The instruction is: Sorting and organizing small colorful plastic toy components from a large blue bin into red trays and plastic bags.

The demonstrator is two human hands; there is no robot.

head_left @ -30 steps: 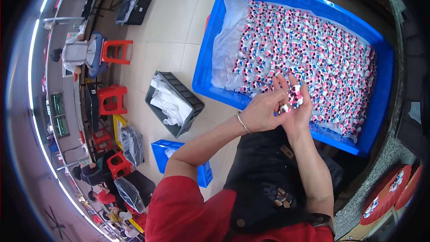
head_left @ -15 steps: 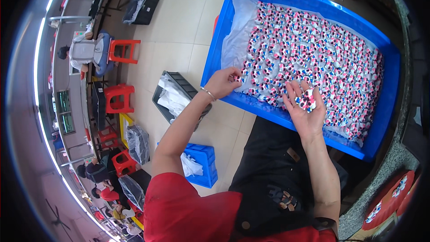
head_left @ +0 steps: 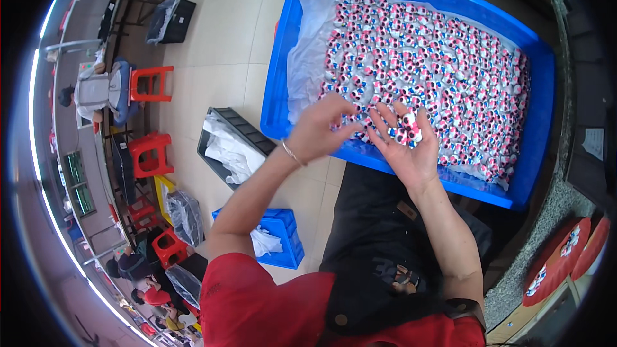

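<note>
Left hand (head_left: 316, 131) has shifted from the tray's near-left corner toward the right hand (head_left: 414, 162).

From my end, I read this as laying out figurines — a small cluster of them (head_left: 406, 132) rests on the right palm, fingers spread, above the blue tray (head_left: 276, 83) filled with rows of the same. Left thumb and forefinger stand apart, seemingly empty — the next move likely calls for a light pinch on one palm piece.
</note>
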